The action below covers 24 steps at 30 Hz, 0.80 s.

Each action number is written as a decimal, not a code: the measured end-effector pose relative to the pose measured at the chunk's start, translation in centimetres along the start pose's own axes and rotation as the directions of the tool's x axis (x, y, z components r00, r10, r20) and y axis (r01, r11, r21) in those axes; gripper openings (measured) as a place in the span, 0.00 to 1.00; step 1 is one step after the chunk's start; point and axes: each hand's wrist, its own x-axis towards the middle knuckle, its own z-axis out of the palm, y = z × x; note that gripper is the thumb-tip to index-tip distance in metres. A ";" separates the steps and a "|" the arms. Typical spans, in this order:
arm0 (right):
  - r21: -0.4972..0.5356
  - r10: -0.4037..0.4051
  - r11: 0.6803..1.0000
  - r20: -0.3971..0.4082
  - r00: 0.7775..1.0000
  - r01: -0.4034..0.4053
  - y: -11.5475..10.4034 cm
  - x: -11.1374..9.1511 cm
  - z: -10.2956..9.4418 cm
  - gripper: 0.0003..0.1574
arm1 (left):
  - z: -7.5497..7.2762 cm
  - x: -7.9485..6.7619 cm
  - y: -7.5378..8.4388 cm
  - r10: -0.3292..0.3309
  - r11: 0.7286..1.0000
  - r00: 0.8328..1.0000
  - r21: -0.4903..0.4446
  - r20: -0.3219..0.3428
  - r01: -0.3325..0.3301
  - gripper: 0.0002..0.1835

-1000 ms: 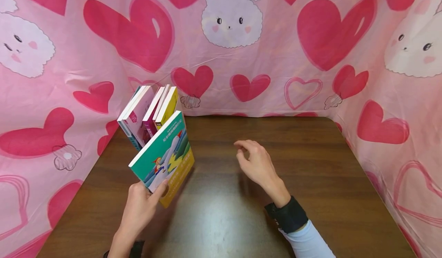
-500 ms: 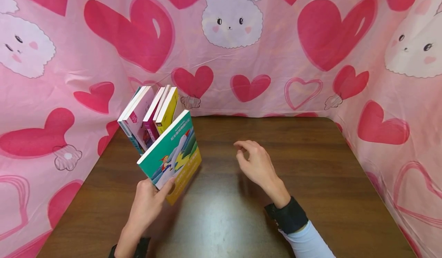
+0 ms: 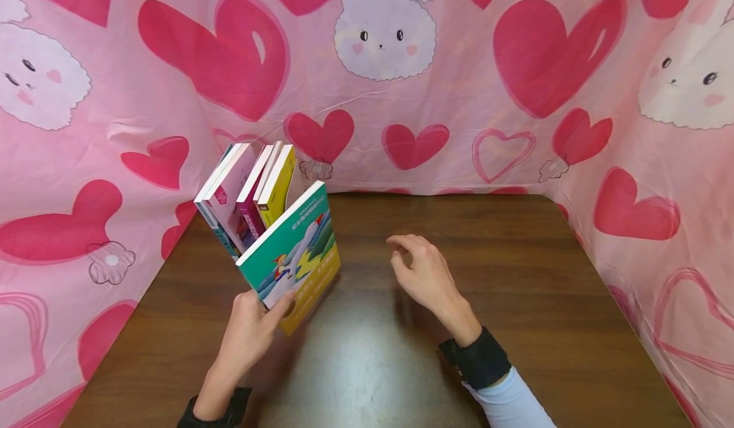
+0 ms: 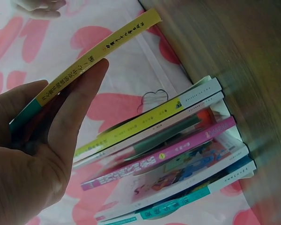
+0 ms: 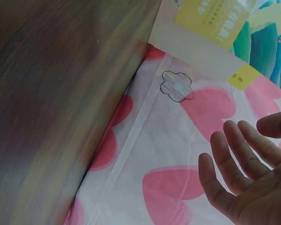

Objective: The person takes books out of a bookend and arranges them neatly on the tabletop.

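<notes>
My left hand [image 3: 252, 329] grips a thin picture book [image 3: 298, 259] by its near lower edge, thumb across the front cover. The cover is green above and yellow below, with a red-hatted figure and a large bird. In the left wrist view the book's yellow spine [image 4: 98, 56] shows between thumb and fingers. Behind it several books [image 3: 243, 189] stand upright in a row, their lower parts partly hidden in the head view. My right hand [image 3: 424, 269] hovers over the table, fingers relaxed and holding nothing; in the right wrist view its fingers [image 5: 243, 154] are spread.
The brown wooden table [image 3: 459, 224] carries the book row at its far left. A pink cloth [image 3: 459, 84] with hearts and rabbits hangs around the back and sides. A pale upright panel [image 5: 192, 47] stands beside the books in the right wrist view.
My left hand has carried the picture book to the right and slightly away from me, in front of the standing books. The right hand has hardly moved.
</notes>
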 end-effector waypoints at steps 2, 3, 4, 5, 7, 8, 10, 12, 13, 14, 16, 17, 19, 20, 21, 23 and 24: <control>-0.002 -0.001 1.000 0.007 1.000 0.001 0.0 0.0 0.1 0.17 | 0.1 0.1 0.0 0.002 1.000 1.000 -0.012 0.004 -0.002 0.29; -0.002 -0.002 1.000 0.010 1.000 0.002 0.0 0.0 0.1 0.17 | 0.2 0.2 0.0 0.005 1.000 1.000 -0.018 0.006 -0.004 0.29; -0.001 -0.003 1.000 0.013 1.000 0.003 0.0 0.0 0.2 0.17 | 0.2 0.3 0.0 0.006 1.000 1.000 -0.024 0.010 -0.006 0.29; -0.002 -0.003 1.000 0.015 1.000 0.003 0.0 0.0 0.2 0.18 | 0.3 0.4 0.0 0.007 1.000 1.000 -0.027 0.012 -0.006 0.29; 0.001 -0.003 1.000 0.023 1.000 0.003 -0.1 0.1 0.3 0.19 | 0.5 0.6 0.0 0.003 0.999 1.000 -0.036 0.018 -0.003 0.29; 0.002 -0.004 1.000 0.027 1.000 0.004 -0.1 0.1 0.4 0.19 | 0.5 0.7 0.0 0.002 0.999 1.000 -0.040 0.020 -0.001 0.28; 0.009 -0.008 1.000 0.033 0.999 0.008 -0.2 0.1 0.4 0.21 | 0.7 0.8 -0.1 0.000 0.999 1.000 -0.046 0.025 0.001 0.28; 0.018 -0.017 1.000 0.039 0.999 0.017 -0.3 0.1 0.5 0.23 | 0.8 1.0 0.0 0.002 0.999 1.000 -0.051 0.030 0.000 0.28; 0.021 -0.023 1.000 0.041 0.999 0.022 -0.3 0.2 0.5 0.24 | 0.9 1.1 0.0 0.005 0.999 0.999 -0.052 0.032 -0.003 0.29; 0.021 -0.029 0.999 0.041 0.999 0.029 -0.3 0.2 0.5 0.25 | 1.0 1.2 0.0 0.009 0.999 0.999 -0.054 0.035 -0.007 0.29; 0.026 -0.043 0.999 0.042 0.998 0.042 -0.3 0.1 0.6 0.28 | 1.1 1.4 0.0 0.020 0.998 0.999 -0.053 0.041 -0.018 0.29; 0.028 -0.048 0.999 0.044 0.998 0.047 -0.3 0.1 0.6 0.29 | 1.2 1.5 0.0 0.027 0.998 0.999 -0.054 0.044 -0.025 0.30; 0.026 -0.051 0.998 0.051 0.997 0.050 -0.2 0.1 0.7 0.32 | 1.3 1.7 0.0 0.040 0.998 0.998 -0.060 0.050 -0.037 0.30; 0.028 -0.049 0.998 0.056 0.997 0.048 -0.2 0.1 0.8 0.33 | 1.4 1.8 0.0 0.045 0.997 0.998 -0.065 0.054 -0.042 0.30; 0.031 -0.047 0.998 0.061 0.997 0.045 -0.1 0.1 0.8 0.34 | 1.5 1.9 0.0 0.050 0.997 0.997 -0.070 0.058 -0.046 0.31; 0.036 -0.040 0.999 0.072 0.997 0.037 0.0 0.1 0.9 0.37 | 1.6 2.0 0.0 0.057 0.995 0.996 -0.085 0.068 -0.051 0.31; 0.040 -0.038 0.999 0.075 0.996 0.035 0.1 0.1 0.9 0.38 | 1.6 2.1 0.0 0.059 0.994 0.996 -0.091 0.072 -0.052 0.30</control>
